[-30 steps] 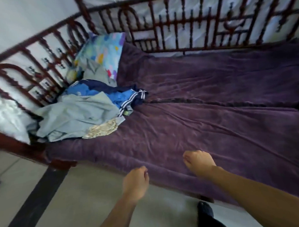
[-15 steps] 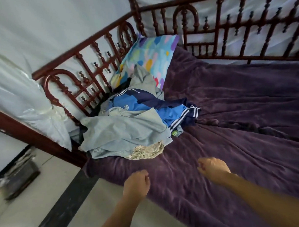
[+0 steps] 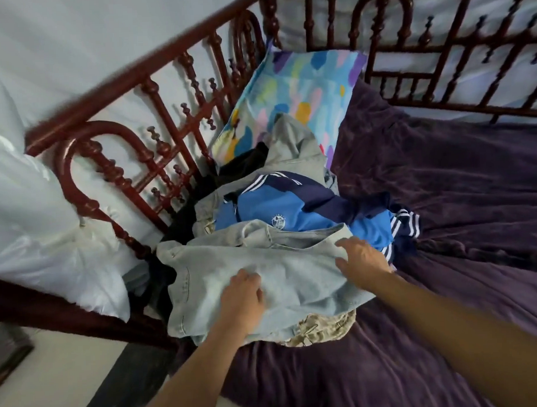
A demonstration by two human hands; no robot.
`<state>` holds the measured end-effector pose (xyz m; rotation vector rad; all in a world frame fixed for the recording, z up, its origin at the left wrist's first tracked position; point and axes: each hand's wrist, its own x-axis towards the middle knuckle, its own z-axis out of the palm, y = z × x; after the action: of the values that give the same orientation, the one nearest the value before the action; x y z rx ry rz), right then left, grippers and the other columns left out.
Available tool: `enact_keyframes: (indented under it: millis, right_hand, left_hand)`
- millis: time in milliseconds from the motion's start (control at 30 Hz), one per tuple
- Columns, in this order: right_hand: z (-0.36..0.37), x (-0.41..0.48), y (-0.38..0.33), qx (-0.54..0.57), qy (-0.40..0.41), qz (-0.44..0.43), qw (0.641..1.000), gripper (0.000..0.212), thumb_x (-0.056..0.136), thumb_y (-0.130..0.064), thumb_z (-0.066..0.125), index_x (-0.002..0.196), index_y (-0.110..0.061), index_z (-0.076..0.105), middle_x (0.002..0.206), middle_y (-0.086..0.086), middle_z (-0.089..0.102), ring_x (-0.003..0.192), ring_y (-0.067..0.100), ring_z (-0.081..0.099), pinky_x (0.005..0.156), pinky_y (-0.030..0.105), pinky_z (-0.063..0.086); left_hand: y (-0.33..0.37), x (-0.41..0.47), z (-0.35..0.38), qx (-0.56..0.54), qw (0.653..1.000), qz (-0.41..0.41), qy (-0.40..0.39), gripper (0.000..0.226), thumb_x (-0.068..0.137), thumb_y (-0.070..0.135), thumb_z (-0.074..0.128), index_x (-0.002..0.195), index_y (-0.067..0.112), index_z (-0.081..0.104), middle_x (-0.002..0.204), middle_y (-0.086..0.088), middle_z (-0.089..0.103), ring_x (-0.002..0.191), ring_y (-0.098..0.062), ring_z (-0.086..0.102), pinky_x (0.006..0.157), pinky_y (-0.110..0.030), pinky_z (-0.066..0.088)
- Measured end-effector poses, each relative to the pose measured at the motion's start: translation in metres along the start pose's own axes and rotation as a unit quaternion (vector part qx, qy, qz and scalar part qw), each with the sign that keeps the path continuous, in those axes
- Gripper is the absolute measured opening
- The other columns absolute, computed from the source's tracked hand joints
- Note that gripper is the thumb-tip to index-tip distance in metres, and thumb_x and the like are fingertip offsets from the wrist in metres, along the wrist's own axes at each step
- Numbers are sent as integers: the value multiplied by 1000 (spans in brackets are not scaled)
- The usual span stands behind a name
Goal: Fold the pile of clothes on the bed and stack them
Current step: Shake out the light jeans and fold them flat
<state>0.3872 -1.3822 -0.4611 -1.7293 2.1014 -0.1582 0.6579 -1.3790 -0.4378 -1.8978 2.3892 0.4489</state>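
Blanket (image 3: 446,226), purple, covers railed bed (image 3: 150,68); left hand (image 3: 242,300) grips pale denim (image 3: 295,276), right hand (image 3: 362,257) lies spread on it.

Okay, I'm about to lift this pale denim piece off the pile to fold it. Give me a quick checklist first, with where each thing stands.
1. Top of pile: no other clothing lies over the pale denim garment. Ok.
2. Grip of the left hand: fingers curl on the denim, but no pinch is visible. Cannot tell.
3. Grip of the right hand: fingers lie spread at the denim's right edge, not closed. Not ok.
4. Free of the blue jacket: the denim's far edge overlaps it. Cannot tell.
5. Folding space: the purple bedspread lies open right of the pile. Ok.
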Motion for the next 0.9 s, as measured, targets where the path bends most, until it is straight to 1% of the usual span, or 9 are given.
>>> enact_keyframes:
  millis: [133, 200, 333, 433, 533, 600, 667, 800, 900]
  right_hand:
    - [8, 51, -29, -59, -23, 16, 998, 64, 89, -36, 58, 146, -30, 30, 153, 2, 25, 137, 27, 26, 99, 43, 41]
    - [20, 58, -35, -95, -54, -12, 994, 59, 87, -39, 60, 142, -30, 38, 150, 1, 30, 139, 25, 24, 103, 44, 40]
    - [31, 46, -44, -44, -92, 50, 994, 21, 86, -43, 55, 94, -26, 65, 101, -3, 62, 100, 21, 58, 80, 34, 48]
    - [4, 31, -43, 164, 19, 70, 984, 36, 83, -27, 67, 59, -19, 41, 60, -5, 43, 62, 14, 43, 54, 26, 33]
    - [-50, 22, -44, 262, 143, 51, 953, 47, 82, -15, 67, 56, -18, 29, 53, -8, 27, 55, 9, 28, 50, 30, 25]
    - [-89, 16, -47, 311, 197, 43, 929, 44, 83, -13, 66, 55, -16, 32, 51, -11, 26, 51, 4, 26, 48, 29, 25]
    - [-123, 8, -45, 381, 241, 67, 890, 41, 81, -16, 67, 54, -14, 36, 48, -13, 26, 46, 3, 25, 42, 22, 22]
    - [-181, -24, -31, 465, 305, 110, 823, 39, 66, -35, 68, 60, -1, 52, 53, 0, 41, 50, 10, 38, 45, 22, 31]
    - [-216, -59, -19, 494, 330, 126, 794, 42, 57, -41, 67, 73, -2, 66, 58, 7, 56, 56, 17, 51, 55, 30, 43]
  left_hand:
    - [-29, 66, -16, -39, 998, 49, 28, 31, 93, 15, 45, 122, 20, 53, 123, -3, 46, 112, -24, 46, 90, -35, 42]
    - [-35, 92, -18, -34, 994, 79, 65, 41, 88, 6, 46, 125, 22, 53, 118, -5, 47, 110, -25, 44, 89, -34, 38]
    - [-49, 131, -15, 67, 989, 126, 34, 53, 86, 12, 54, 135, 32, 45, 139, -5, 35, 128, -28, 33, 101, -39, 32]
    - [-57, 143, -17, 123, 982, 138, -43, 48, 83, 19, 59, 129, 30, 52, 143, -3, 35, 134, -27, 28, 105, -41, 29]
    - [-46, 152, -40, 4, 988, 151, -42, 32, 83, 18, 61, 115, 18, 63, 129, -2, 53, 123, -24, 44, 98, -39, 35]
    - [-28, 157, -74, -103, 982, 158, -23, 14, 79, 21, 69, 88, 11, 65, 95, -4, 64, 96, -25, 57, 79, -34, 42]
    - [-9, 158, -114, -190, 969, 151, -55, 25, 75, 25, 77, 72, 7, 60, 70, -6, 58, 72, -20, 56, 61, -30, 38]
    - [27, 128, -205, -355, 902, 187, -161, 33, 69, 34, 82, 92, 13, 73, 93, -3, 74, 90, -15, 69, 83, -31, 51]
    - [55, 82, -267, -373, 876, 252, -176, 36, 65, 37, 79, 90, 13, 71, 94, -1, 72, 91, -11, 67, 86, -22, 49]
